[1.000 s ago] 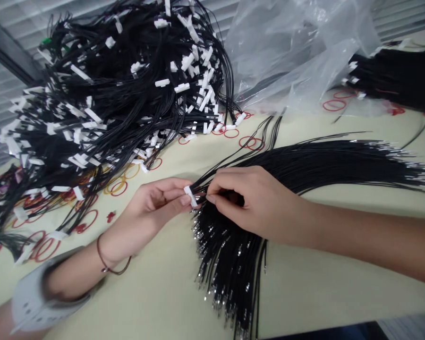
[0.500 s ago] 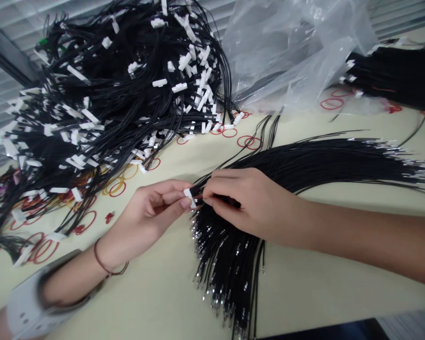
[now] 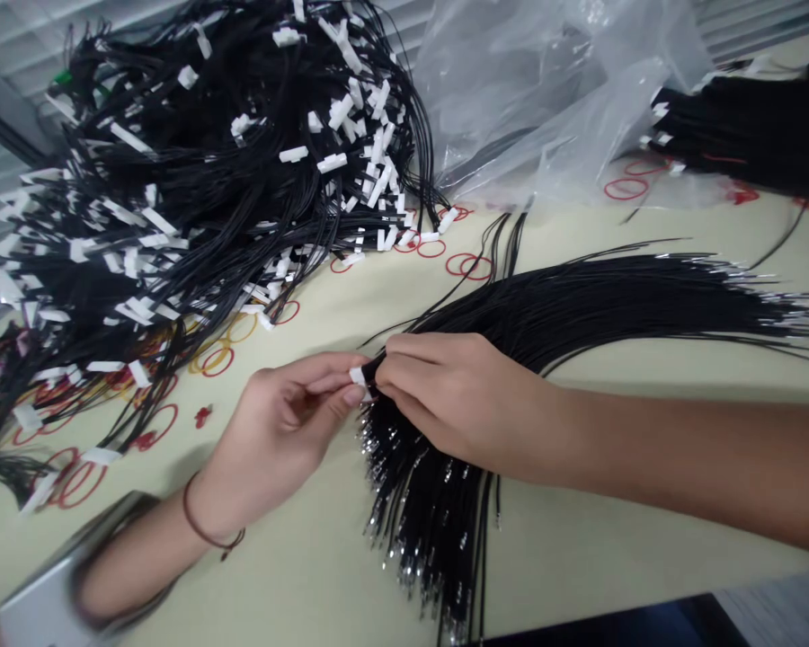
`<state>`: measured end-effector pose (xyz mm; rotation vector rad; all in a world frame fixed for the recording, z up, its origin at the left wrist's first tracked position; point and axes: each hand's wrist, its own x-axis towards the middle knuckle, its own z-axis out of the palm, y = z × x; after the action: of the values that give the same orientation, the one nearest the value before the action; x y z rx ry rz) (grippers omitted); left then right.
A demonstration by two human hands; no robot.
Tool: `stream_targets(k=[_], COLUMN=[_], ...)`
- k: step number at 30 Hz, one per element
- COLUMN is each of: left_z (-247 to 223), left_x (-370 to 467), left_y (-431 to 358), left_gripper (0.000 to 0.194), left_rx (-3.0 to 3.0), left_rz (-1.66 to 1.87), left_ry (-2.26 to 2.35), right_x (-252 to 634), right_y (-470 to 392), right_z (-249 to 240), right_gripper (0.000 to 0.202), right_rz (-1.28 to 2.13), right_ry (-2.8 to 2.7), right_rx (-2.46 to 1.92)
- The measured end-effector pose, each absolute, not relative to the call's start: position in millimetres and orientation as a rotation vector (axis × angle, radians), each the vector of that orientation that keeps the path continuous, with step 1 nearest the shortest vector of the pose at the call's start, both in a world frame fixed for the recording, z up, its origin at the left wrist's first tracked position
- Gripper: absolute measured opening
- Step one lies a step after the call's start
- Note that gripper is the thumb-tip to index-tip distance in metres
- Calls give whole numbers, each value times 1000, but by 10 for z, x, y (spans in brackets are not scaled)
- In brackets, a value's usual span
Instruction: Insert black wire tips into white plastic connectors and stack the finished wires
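Between the thumb and fingers of my left hand [image 3: 297, 409] is pinched a small white connector housing [image 3: 359, 377]. My right hand [image 3: 455, 395] is closed right beside it, its fingertips gripping black wire at the housing's right side; the exact wire end is hidden by the fingers. Below and behind my right hand lies a thick bundle of loose black wires [image 3: 600, 296]. One set of its metal-tipped ends fans out toward the front of the table [image 3: 559, 548], while other ends point right.
A large heap of black cables with white connectors [image 3: 243, 171] fills the back left. Red rubber bands [image 3: 468, 266] lie scattered around it. A clear plastic bag [image 3: 546, 99] stands at the back, with another black cable bundle [image 3: 748, 135] on its right. A dark flat object [image 3: 647, 624] lies at the front edge.
My right hand has shifted slightly left and its fingers have closed in against the white connector housing. My left hand still pinches the housing. The whole view has drifted slightly.
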<state>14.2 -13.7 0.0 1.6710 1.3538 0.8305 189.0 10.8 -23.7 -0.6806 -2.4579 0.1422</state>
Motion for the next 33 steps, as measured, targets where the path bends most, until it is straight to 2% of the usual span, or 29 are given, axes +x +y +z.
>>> stream_targets(k=[5,11,18,24,33], left_z=[-4,12,12,23,44], left_x=[136,128,81,13,19], left_y=[-167,-117,-22,62,39], left_gripper=[23,20,11,10,9], left_rx=[1829,1686,1396,1141,1263], left_rz=[814,823,811,886,759], left_ry=[1427,1347,1228,1141,1166], right_x=[1881,1888,1918,1985,1934], right_y=[99,136,177,221,175], right_z=[-242,-199,-177,-165,-154], right_gripper=[16,17,15,10,16], right_rz=[23,396,507,395,246], right_ry=[-2523,-2346,-2255,-2095,-2347], right_rx=[-641,-824,-889,-973,-878])
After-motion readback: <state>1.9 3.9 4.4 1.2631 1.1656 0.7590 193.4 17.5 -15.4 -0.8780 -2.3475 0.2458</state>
